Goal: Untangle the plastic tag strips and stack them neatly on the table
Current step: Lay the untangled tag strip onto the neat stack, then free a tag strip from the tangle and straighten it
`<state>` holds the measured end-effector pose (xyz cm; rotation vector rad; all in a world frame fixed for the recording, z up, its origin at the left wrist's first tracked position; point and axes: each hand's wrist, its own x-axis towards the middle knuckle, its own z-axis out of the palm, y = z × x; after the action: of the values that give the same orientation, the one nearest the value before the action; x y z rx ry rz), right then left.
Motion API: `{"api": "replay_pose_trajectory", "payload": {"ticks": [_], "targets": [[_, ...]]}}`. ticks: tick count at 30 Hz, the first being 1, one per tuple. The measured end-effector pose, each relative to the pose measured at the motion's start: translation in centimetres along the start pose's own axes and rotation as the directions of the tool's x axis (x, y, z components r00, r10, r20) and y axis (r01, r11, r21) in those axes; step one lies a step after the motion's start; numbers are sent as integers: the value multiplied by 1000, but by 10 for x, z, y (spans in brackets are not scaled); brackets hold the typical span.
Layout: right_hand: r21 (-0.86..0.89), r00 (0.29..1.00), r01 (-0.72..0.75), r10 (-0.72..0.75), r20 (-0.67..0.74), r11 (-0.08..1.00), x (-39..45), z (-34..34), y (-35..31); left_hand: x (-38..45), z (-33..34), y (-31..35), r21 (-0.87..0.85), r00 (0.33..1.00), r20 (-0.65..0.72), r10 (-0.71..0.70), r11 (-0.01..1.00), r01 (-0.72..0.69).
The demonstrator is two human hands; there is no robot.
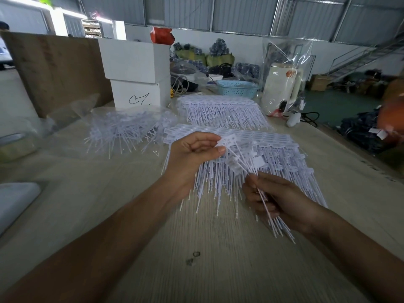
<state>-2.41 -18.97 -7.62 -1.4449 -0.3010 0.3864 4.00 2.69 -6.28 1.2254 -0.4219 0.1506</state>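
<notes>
Head-camera footage showed a pale wood-grain tabletop (pixel 209 270) with white plastic tag strips in several heaps. The left hand (pixel 192 158) pinched the flat, perforated head end of a held strip (pixel 238 157) between thumb and fingertips, just above the near stack. The right hand (pixel 277 204) was curled round the thin tails of that same strip, which ran down through the fist and stuck out below the wrist. Between the two hands the strip stretched at a slant, its small rectangular tag heads joined along one bar and its long, needle-like tails fanning off it.

Beneath the hands lay the near stack (pixel 273 149) of strips, laid flat with the heads in an orderly band along the far side and the tails pointing toward the person, ending in a ragged fringe. A far stack (pixel 220 110) of the same kind lay behind it, also neatly layered. To the left of both, a tangled heap (pixel 126 130) of strips sat on a clear plastic bag (pixel 72 114), tails jutting out every way.

Behind the heap stood two white boxes (pixel 137 73), one on the other, the lower marked with a black scrawl. A light blue basket (pixel 237 88) sat at the far edge, beside a clear bag holding a white appliance (pixel 282 84).
</notes>
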Motion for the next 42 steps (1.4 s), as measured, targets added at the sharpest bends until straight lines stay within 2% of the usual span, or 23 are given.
{"api": "replay_pose_trajectory", "payload": {"ticks": [5, 11, 13, 15, 16, 18, 21, 24, 26, 30, 32, 35, 37, 40, 42], "targets": [[76, 1000, 27, -27, -10, 997, 2, 1, 2, 1, -2, -3, 61, 1000, -14, -18, 998, 18], [-85, 992, 86, -94, -88, 993, 1, 0, 0, 2, -6, -7, 145, 999, 20, -51, 988, 47], [-87, 990, 88, -96, -103, 992, 1, -1, 1, 3, -9, -4, 154, 996, 34, -81, 985, 75], [-59, 985, 91, -98, -140, 994, 1, -5, 1, 8, -17, 0, 105, 992, -33, -124, 986, 127], [-51, 981, 101, -108, -160, 994, 0, -8, 0, 12, -23, 2, 53, 981, -122, -147, 987, 155], [-69, 977, 117, -127, -170, 991, 2, -10, -5, 21, -44, 5, -51, 909, -373, -184, 983, 178], [-134, 986, 80, -99, -136, 988, 8, -8, -13, 33, -84, 6, -159, 720, -657, -224, 975, 159], [-214, 995, 13, -34, -95, 977, 17, 4, -17, 39, -118, 4, -165, 557, -800, -223, 974, 154], [-254, 998, -5, -10, -55, 967, 25, 16, -20, 43, -134, 4, -159, 510, -828, -231, 971, 181], [-267, 999, -15, 23, 27, 964, 50, 50, -23, 48, -153, 6, -224, 520, -793, -317, 946, 234], [-284, 996, -32, 56, 75, 958, 63, 69, -23, 49, -157, 8, -185, 546, -792, -273, 960, 211], [-287, 987, -89, 123, 103, 954, 85, 96, -18, 49, -159, 19, -26, 621, -779, -89, 994, 109], [-227, 985, -142, 160, 64, 964, 103, 113, -13, 47, -160, 30, 94, 677, -735, 29, 994, 59], [-102, 975, -212, 217, 40, 972, 136, 141, -9, 44, -165, 48, 407, 761, -611, 216, 911, 68], [14, 963, -263, 262, 59, 965, 161, 161, -8, 44, -169, 54, 556, 798, -533, 283, 827, 78]]}}
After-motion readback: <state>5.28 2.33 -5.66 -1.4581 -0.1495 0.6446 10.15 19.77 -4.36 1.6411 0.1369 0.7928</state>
